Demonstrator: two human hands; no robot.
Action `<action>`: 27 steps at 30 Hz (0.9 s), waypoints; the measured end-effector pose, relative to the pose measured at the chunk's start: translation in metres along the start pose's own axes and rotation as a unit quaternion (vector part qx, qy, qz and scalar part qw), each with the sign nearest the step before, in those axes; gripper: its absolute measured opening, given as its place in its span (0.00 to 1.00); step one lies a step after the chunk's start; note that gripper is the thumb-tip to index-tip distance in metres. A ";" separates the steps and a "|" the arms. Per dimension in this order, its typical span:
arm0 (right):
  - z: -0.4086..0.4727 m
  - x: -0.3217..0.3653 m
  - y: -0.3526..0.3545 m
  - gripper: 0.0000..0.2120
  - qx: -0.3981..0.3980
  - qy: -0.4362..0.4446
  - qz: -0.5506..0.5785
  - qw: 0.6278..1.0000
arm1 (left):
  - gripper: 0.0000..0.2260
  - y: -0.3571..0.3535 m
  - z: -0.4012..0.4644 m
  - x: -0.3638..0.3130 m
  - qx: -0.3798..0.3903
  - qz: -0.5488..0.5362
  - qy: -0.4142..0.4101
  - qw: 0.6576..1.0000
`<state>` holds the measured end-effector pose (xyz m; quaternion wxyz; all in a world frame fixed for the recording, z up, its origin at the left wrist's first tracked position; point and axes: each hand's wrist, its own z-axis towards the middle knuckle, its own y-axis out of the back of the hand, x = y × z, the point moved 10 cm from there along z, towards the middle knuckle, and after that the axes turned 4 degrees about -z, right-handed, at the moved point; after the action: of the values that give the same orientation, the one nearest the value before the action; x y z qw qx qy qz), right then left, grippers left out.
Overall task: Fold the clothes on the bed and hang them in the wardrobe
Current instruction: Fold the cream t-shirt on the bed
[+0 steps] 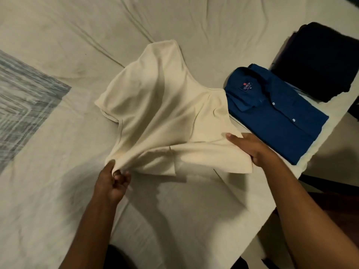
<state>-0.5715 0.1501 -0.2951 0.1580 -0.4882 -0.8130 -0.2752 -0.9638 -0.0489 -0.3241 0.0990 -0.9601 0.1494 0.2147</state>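
1. at the far left a grey-and-white patterned cloth (23, 98) lies flat on the bed (58, 45), whose pale sheet is creased with long wrinkles running toward the middle.
2. the left hand (113, 181) comes up from the lower edge of the view; its fingers are curled and pinch the near-left corner of the cream top (159, 117), bunching the fabric at the thumb.
3. the cream top lies in the middle of the bed, neckline turned toward the right, one short sleeve pointing away and the other toward the left. its lower hem is lifted and pulled taut between the two hands, and a flap of it is doubled over along the near edge.
4. the right hand (250, 148) lies over the near-right part of the cream top, thumb on top and fingers tucked under the cloth, gripping that edge.
5. just beside the cream top, to the right, a blue shirt (279, 111) sits folded with its collar, label and white buttons facing up.
6. beyond the blue shirt, touching its far edge, a dark folded garment (318, 61) rests near the bed's right edge.
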 end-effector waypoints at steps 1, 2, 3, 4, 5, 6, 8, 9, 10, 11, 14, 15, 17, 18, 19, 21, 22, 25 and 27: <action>-0.001 -0.016 0.003 0.37 0.025 -0.039 -0.024 0.999 | 0.06 0.010 0.001 0.007 -0.018 -0.007 0.004 1.000; -0.001 -0.031 0.006 0.46 0.043 -0.065 -0.033 0.996 | 0.11 0.020 -0.002 0.014 -0.040 -0.016 -0.005 0.999; 0.001 -0.044 0.007 0.51 0.058 -0.080 -0.035 0.994 | 0.14 0.033 -0.002 0.024 -0.074 -0.011 -0.025 0.997; 0.001 -0.056 0.006 0.51 0.073 -0.087 -0.034 0.993 | 0.15 0.045 -0.005 0.034 -0.113 0.009 -0.049 0.992; -0.004 -0.063 0.002 0.48 0.088 -0.092 -0.031 0.991 | 0.17 0.050 -0.013 0.045 -0.138 0.052 -0.066 0.987; -0.007 -0.070 -0.002 0.43 0.099 -0.096 -0.024 0.990 | 0.23 0.050 -0.014 0.062 -0.143 0.110 -0.068 0.981; -0.010 -0.084 -0.007 0.36 0.103 -0.104 -0.027 0.989 | 0.36 0.037 -0.014 0.101 -0.112 0.252 -0.054 0.960; -0.011 -0.089 -0.011 0.38 0.110 -0.104 -0.029 0.988 | 0.39 0.026 -0.017 0.117 -0.090 0.316 -0.049 0.943; -0.011 -0.093 -0.013 0.39 0.114 -0.100 -0.024 0.988 | 0.42 0.015 -0.021 0.125 -0.086 0.359 -0.051 0.928; -0.010 -0.093 -0.015 0.37 0.116 -0.092 -0.011 0.989 | 0.42 0.005 -0.025 0.124 -0.100 0.376 -0.060 0.919; -0.009 -0.086 -0.014 0.19 0.111 -0.076 0.064 0.989 | 0.26 -0.034 -0.019 0.097 -0.090 0.351 -0.147 0.920; -0.009 -0.082 -0.012 0.16 0.109 -0.076 0.096 0.986 | 0.19 -0.042 -0.015 0.088 -0.074 0.328 -0.167 0.927; -0.008 -0.076 -0.006 0.13 0.111 -0.075 0.149 0.980 | 0.11 -0.043 -0.021 0.073 -0.063 0.298 -0.174 0.936; -0.009 -0.075 -0.001 0.11 0.110 -0.078 0.164 0.977 | 0.09 -0.039 -0.031 0.067 -0.054 0.315 -0.176 0.931; -0.011 -0.075 0.006 0.07 0.106 -0.086 0.167 0.976 | 0.06 -0.037 -0.041 0.064 -0.028 0.356 -0.172 0.918; -0.013 -0.082 0.024 0.03 0.085 -0.105 0.106 0.985 | 0.07 -0.030 -0.057 0.088 0.078 0.586 -0.100 0.800; -0.011 -0.090 0.035 0.05 0.067 -0.116 0.020 0.991 | 0.06 -0.017 -0.065 0.111 0.137 0.718 -0.031 0.681; 0.004 -0.104 0.081 0.14 -0.054 -0.113 -0.323 0.938 | 0.18 0.041 -0.073 0.156 0.174 0.859 0.075 0.476; 0.009 -0.104 0.093 0.20 -0.127 -0.105 -0.440 0.883 | 0.24 0.049 -0.081 0.172 0.178 0.865 0.093 0.460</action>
<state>-0.4399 0.1169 -0.3296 -0.1293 -0.1219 -0.9143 -0.3640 -0.8004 -0.1579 -0.3342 0.0169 -0.3150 0.9465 0.0683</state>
